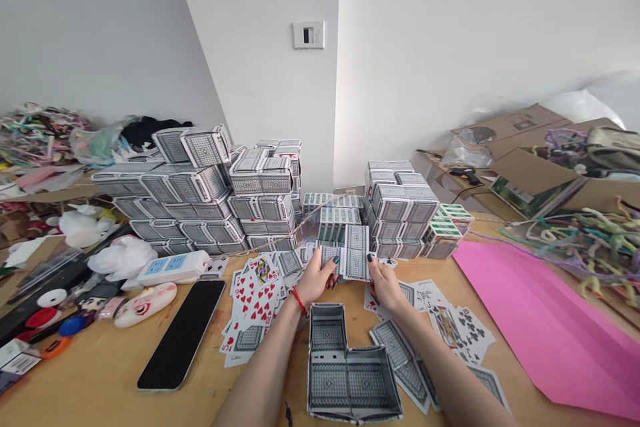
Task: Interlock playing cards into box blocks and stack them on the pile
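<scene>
Both hands are raised over the middle of the table, close together. My left hand (320, 275) has a red string on its wrist and pinches a grey-backed playing card (330, 253). Beside it, my right hand (386, 285) grips more playing cards (357, 247) by their right edge, with patterned backs toward me. The two sets of cards touch or overlap; how many there are I cannot tell. Below, between my forearms, lies an L-shaped open frame (327, 383) folded from playing cards. Loose cards (255, 297) lie face up on the left, and others (400, 353) spread on the right.
Stacked card blocks stand at the back left (185, 190) and back right (403, 203), with green card boxes (340, 215) between. A black phone (183, 337), a power strip (173, 267) and small toys lie left. Pink paper (545, 320) and a cardboard box (535, 167) are right.
</scene>
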The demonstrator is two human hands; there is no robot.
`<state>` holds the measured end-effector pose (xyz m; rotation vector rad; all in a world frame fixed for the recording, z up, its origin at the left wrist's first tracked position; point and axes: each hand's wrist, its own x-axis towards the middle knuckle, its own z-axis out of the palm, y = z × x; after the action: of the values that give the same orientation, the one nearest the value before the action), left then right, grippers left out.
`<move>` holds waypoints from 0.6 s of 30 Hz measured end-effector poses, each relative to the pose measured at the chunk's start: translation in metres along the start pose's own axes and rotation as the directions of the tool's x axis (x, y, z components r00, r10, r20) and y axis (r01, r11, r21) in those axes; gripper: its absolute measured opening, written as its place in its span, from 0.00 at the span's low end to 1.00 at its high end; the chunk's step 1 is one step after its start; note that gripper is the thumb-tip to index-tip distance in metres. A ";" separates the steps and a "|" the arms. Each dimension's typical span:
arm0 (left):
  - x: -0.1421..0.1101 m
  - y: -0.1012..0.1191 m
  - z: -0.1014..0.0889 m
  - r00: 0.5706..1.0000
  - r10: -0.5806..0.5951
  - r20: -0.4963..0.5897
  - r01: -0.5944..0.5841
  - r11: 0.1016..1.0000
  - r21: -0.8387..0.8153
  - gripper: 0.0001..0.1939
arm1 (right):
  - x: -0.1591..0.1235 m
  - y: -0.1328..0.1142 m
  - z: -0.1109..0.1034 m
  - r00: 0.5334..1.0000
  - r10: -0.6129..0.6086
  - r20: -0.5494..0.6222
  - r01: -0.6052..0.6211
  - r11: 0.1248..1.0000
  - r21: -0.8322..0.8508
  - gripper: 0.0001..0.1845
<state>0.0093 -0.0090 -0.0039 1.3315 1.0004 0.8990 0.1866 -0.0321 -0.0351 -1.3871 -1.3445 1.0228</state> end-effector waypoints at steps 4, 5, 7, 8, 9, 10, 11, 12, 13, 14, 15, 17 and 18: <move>0.000 -0.004 -0.001 1.000 0.013 -0.007 -0.013 1.000 0.008 0.15 | -0.001 -0.004 -0.001 0.998 0.055 0.038 -0.056 0.998 0.037 0.29; 0.000 -0.005 0.000 1.000 0.008 -0.006 -0.008 1.000 0.007 0.16 | -0.001 -0.006 -0.001 0.997 0.056 0.044 -0.057 0.998 0.040 0.29; 0.001 -0.006 0.001 1.000 -0.015 0.003 0.015 1.000 -0.011 0.19 | -0.002 -0.007 -0.002 0.998 0.049 0.046 -0.051 0.998 0.036 0.29; 0.002 -0.006 0.002 1.000 -0.024 0.005 0.024 0.999 -0.028 0.21 | -0.002 -0.008 -0.002 0.998 0.043 0.040 -0.044 0.999 0.030 0.29; 0.003 -0.006 0.002 1.000 -0.022 0.001 0.022 0.999 -0.049 0.22 | -0.003 -0.009 -0.002 0.999 0.035 0.033 -0.036 0.999 0.020 0.29; 0.004 -0.006 0.003 1.000 -0.012 -0.011 0.011 0.997 -0.072 0.23 | -0.003 -0.009 -0.002 0.999 0.026 0.026 -0.027 1.000 0.010 0.29; 0.004 -0.006 0.003 1.000 0.004 -0.031 -0.007 0.996 -0.094 0.23 | -0.003 -0.010 -0.002 1.000 0.014 0.016 -0.014 1.000 0.002 0.28; 0.005 -0.005 0.003 0.998 0.021 -0.056 -0.027 0.993 -0.113 0.23 | -0.003 -0.011 -0.002 1.000 0.001 0.007 -0.001 1.000 0.002 0.27; 0.006 -0.005 0.002 0.996 0.036 -0.084 -0.046 0.991 -0.124 0.22 | -0.002 -0.012 -0.003 1.000 -0.009 0.002 0.009 1.000 0.011 0.26; 0.006 -0.005 0.001 0.992 0.051 -0.113 -0.065 0.990 -0.123 0.20 | -0.002 -0.014 -0.004 1.000 -0.014 0.002 0.014 0.999 0.030 0.24; 0.006 -0.004 -0.001 0.988 0.069 -0.138 -0.085 0.990 -0.110 0.19 | -0.002 -0.015 -0.004 1.000 -0.016 0.010 0.015 0.998 0.058 0.22; 0.005 -0.002 -0.006 0.980 0.118 -0.160 -0.129 0.990 -0.061 0.15 | -0.002 -0.019 -0.006 0.999 -0.015 0.035 0.011 0.992 0.124 0.20; 0.004 -0.001 -0.008 0.979 0.140 -0.146 -0.147 0.988 -0.038 0.14 | -0.001 -0.020 -0.007 0.999 -0.015 0.049 0.007 0.988 0.157 0.19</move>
<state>0.0030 -0.0021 -0.0050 1.3254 0.9946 1.1344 0.1885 -0.0343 -0.0139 -1.2429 -1.2781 1.1374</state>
